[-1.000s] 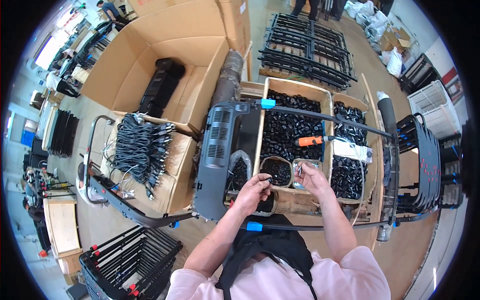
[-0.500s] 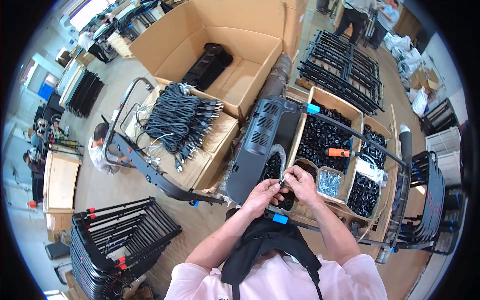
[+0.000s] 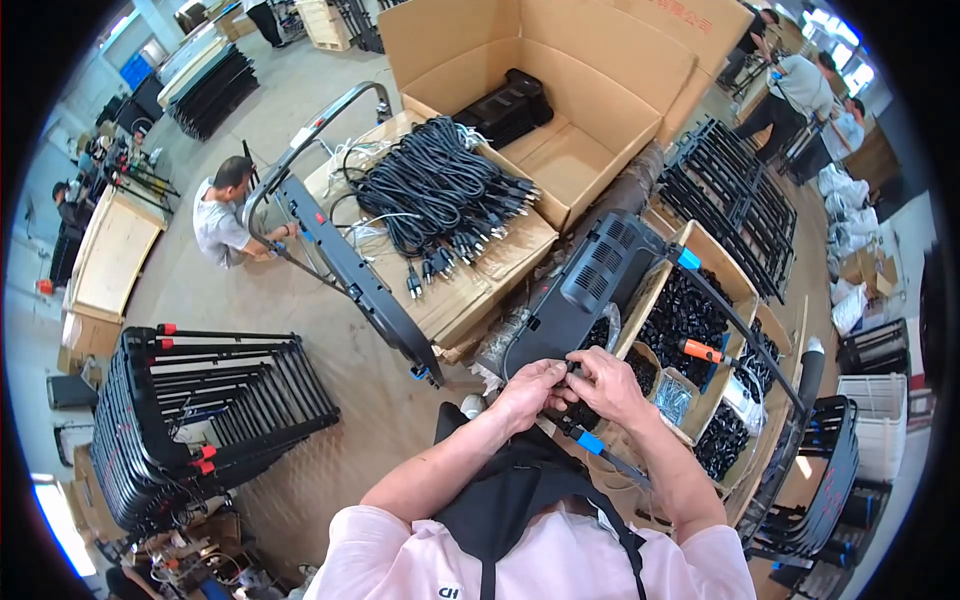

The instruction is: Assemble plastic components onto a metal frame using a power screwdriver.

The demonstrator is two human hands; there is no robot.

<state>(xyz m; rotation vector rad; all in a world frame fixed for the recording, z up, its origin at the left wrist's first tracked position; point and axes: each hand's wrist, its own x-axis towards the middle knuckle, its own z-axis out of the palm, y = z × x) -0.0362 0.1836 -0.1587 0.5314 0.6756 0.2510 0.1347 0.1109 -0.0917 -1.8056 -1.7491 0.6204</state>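
Observation:
My left hand [image 3: 535, 392] and my right hand [image 3: 610, 388] meet fingertip to fingertip in front of my chest. Pinched between them is a small black part [image 3: 573, 368], mostly covered by the fingers, so its exact kind is unclear. Just beyond the hands lies a long dark grey plastic cover [image 3: 570, 300] with vent slots. To the right of my right hand, a cardboard tray holds silver screws [image 3: 673, 400]. Black plastic knob-like pieces [image 3: 685, 318] fill the bin behind it. An orange-handled tool [image 3: 702, 350] lies across the bins.
Bundled black power cords [image 3: 440, 190] lie on a carton at the left, beside a large open cardboard box [image 3: 590, 130]. A curved metal frame [image 3: 350, 265] stands left of the carton. Stacked black frames [image 3: 220, 420] stand lower left. A person [image 3: 225, 215] crouches on the floor; others work at upper right.
My view has turned, so the cords, box and bins sit farther right and the crouching person shows more fully. Both hands stay together around the small black part.

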